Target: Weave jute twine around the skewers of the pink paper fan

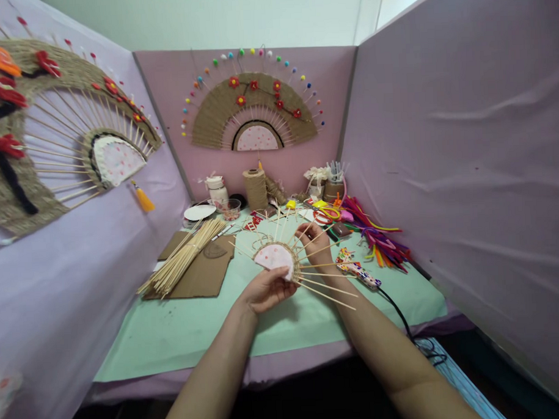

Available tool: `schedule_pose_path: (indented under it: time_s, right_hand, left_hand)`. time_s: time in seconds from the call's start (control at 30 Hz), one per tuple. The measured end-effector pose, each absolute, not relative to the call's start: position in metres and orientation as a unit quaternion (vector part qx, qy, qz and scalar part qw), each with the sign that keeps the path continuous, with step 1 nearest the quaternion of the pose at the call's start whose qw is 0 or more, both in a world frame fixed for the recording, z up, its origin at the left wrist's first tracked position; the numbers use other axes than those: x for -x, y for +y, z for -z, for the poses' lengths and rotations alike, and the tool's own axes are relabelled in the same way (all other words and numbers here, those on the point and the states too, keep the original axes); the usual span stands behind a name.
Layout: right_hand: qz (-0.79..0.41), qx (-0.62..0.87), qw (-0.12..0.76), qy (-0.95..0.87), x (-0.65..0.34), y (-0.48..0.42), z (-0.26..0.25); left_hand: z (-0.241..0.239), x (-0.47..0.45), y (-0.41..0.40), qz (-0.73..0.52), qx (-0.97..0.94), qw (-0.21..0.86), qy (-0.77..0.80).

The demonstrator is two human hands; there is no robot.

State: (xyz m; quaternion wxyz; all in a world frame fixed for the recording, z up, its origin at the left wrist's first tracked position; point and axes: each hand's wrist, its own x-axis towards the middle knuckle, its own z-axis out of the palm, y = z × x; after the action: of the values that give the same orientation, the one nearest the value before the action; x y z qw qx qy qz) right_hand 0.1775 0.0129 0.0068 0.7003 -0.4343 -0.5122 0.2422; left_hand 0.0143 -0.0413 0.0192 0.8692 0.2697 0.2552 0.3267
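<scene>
My left hand point(269, 289) grips a small half-round fan base point(275, 256) by its lower edge, thumb on the front. The base has a pale pink spotted face and a twine-wrapped rim. Thin wooden sticks point(330, 292) fan out from that rim to the upper left, top and right. Behind the sticks on the right, my right hand point(315, 242) is closed, its fingertips pinched among them. Whether it holds twine or a stick there is too small to tell. A patterned glue gun point(362, 272) with a black cord lies right of my right forearm.
A bundle of sticks point(184, 258) rests on cardboard point(224, 269) at left. Twine spools point(255, 189), a white bottle point(217, 190) and a clear cup point(231, 209) stand at the back. Coloured pipe cleaners point(381, 233) lie right. Finished fans point(207, 123) hang on the partitions.
</scene>
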Motion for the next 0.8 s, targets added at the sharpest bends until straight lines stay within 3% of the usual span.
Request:
schedule_pose_path:
  time_s: [0.27, 0.43, 0.57, 0.8]
  right_hand:
    - [-0.237, 0.429, 0.729, -0.478, -0.193, 0.016, -0.012]
    - [-0.329, 0.363, 0.746, -0.450, -0.206, 0.011, -0.021]
    - [-0.389, 0.290, 0.749, -0.451, -0.208, 0.005, -0.027]
    - [-0.341, 0.311, 0.771, -0.438, -0.211, 0.010, -0.023]
  left_hand:
    - [-0.022, -0.009, -0.031, -0.404, -0.253, 0.841, 0.257]
    - [-0.028, -0.004, -0.023, -0.469, -0.202, 0.815, 0.272]
    - [-0.027, -0.003, -0.020, -0.474, -0.180, 0.810, 0.295]
    - [-0.024, -0.006, -0.022, -0.439, -0.206, 0.811, 0.327]
